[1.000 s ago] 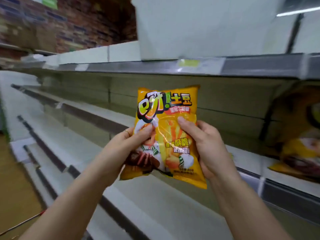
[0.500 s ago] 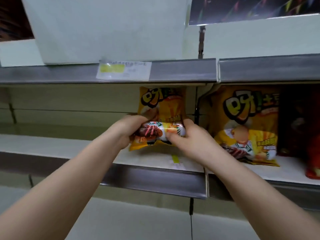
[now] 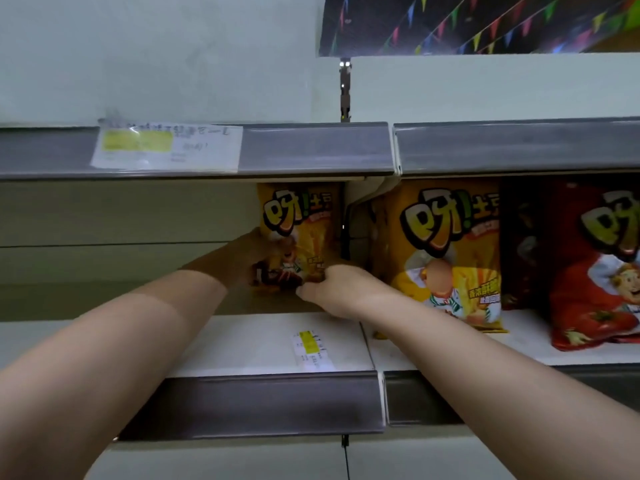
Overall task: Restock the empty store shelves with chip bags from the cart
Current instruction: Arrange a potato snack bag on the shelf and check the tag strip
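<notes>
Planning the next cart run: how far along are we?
Done: a yellow chip bag and a red bag stand on the right section. In hand: the left hand and right hand grip a new yellow bag, standing it at the left section's back. Left: the shelf beside it shows no bags.

One head-worn wide-angle camera faces the shelving nearly square-on from close by, its height between the upper price rail (image 3: 311, 147) and the white shelf board (image 3: 242, 341), whose top it looks down on. The left forearm (image 3: 121, 341) and right forearm (image 3: 450, 348) enter from the bottom corners and meet at the yellow chip bag (image 3: 301, 223) mid-frame
</notes>
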`<state>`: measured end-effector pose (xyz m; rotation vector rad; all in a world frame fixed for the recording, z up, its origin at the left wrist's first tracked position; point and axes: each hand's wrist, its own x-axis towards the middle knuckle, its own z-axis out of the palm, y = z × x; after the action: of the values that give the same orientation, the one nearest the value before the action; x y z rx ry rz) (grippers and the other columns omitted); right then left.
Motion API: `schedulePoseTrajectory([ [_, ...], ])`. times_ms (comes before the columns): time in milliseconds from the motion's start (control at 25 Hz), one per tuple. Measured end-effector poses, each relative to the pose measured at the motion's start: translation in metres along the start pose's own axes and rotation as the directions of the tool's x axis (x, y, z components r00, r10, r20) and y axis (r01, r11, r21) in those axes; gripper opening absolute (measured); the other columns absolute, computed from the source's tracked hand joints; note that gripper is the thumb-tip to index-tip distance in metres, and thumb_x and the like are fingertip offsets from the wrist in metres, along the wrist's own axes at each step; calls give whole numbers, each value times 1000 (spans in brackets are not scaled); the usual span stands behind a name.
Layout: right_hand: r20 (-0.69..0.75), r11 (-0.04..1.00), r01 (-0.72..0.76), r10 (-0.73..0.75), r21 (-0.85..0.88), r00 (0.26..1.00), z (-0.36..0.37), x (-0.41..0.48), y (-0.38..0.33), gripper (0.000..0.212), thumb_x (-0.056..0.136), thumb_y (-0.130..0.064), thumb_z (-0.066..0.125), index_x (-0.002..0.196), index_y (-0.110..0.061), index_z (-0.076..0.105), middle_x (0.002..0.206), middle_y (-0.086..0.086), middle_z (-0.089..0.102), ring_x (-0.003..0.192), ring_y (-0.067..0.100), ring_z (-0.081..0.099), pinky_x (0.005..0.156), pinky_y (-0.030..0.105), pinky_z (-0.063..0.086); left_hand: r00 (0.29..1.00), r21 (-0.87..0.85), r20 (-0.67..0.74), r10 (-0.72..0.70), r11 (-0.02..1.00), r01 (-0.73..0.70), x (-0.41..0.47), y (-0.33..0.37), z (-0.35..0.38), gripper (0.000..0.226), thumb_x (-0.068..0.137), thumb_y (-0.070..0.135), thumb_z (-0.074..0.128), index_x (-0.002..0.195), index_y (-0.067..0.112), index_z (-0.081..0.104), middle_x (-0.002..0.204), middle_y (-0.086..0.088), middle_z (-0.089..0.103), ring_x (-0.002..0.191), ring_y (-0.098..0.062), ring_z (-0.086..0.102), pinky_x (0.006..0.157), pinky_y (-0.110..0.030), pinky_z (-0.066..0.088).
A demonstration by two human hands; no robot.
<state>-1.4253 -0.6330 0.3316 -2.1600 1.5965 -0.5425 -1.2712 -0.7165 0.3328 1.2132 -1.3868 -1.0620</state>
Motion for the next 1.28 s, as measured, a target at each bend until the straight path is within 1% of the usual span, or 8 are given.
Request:
schedulePoseTrajectory([
  [120, -13, 999, 33, -33, 34, 999, 2, -7, 5, 25, 95, -39, 46, 94, -14, 49, 75, -2, 42, 65, 9, 41, 56, 21, 35, 1000, 51, 6, -8, 999, 8, 9, -5, 3, 49, 85, 15, 66, 130, 11, 49, 130, -15, 57, 121, -32, 52, 103, -53, 41],
  [280, -19, 997, 48, -47, 55, 999, -3, -11, 5, 32, 95, -39, 46, 108, -10, 51, 76, -2, 41, 70, 11, 43, 56, 21, 35, 994, 67, -35, -106, 992, 108, 10, -4, 2, 43, 86, 21, 67, 127, 15, 53, 121, -7, 59, 116, -25, 53, 97, -43, 46],
  [440, -65, 989, 87, -80, 117, 995, -5, -13, 5, 28, 94, -38, 48, 88, -11, 49, 74, 0, 41, 64, 10, 40, 52, 22, 32, 986, 117, -66, -155, 980, 162, 9, -3, 0, 52, 85, 28, 68, 132, 15, 49, 134, -10, 54, 123, -28, 50, 102, -46, 43],
  [600, -227, 949, 216, -163, 229, 960, -1, -23, 5, 29, 91, -35, 53, 96, -7, 56, 96, 5, 58, 85, 20, 56, 67, 29, 46, 934, 40, -341, -105, 991, 126, -6, 4, -1, 66, 83, 24, 69, 139, 10, 38, 134, -12, 45, 122, -28, 45, 93, -35, 39],
  [760, -407, 702, 498, -313, 509, 858, 24, -51, -6, 16, 87, -23, 60, 101, -18, 61, 89, 1, 66, 88, 18, 64, 84, 38, 51, 706, 75, -694, 144, 989, -128, -68, 1, -3, 43, 83, 1, 63, 123, 5, 49, 108, -8, 57, 100, -23, 53, 67, -11, 40],
  [920, -357, 390, 555, -473, 735, 805, 75, -86, -30, 9, 85, -18, 62, 84, -26, 59, 79, -7, 65, 82, 15, 67, 82, 38, 54, 490, 172, -813, 315, 934, -315, -186, -33, -1, 31, 79, -5, 55, 99, 17, 47, 95, 2, 51, 87, -9, 51, 85, -21, 43],
  [1080, -190, 238, 419, -628, 876, 754, 142, -123, -78, 10, 86, -15, 60, 84, -25, 59, 79, -7, 65, 82, 22, 67, 80, 39, 54, 309, 241, -910, 277, 959, -150, -309, -83, -27, 37, 79, -8, 55, 96, 25, 46, 96, 4, 50, 85, -7, 49, 79, -17, 46],
  [1280, 16, 219, 247, -779, 944, 627, 220, -178, -151, 16, 89, -10, 58, 82, -25, 59, 82, -3, 66, 79, 15, 66, 77, 29, 54, 38, 190, -982, 188, 980, 58, -434, -118, -67, 42, 80, -11, 54, 92, 28, 45, 99, 0, 49, 84, -9, 48, 75, -16, 45],
])
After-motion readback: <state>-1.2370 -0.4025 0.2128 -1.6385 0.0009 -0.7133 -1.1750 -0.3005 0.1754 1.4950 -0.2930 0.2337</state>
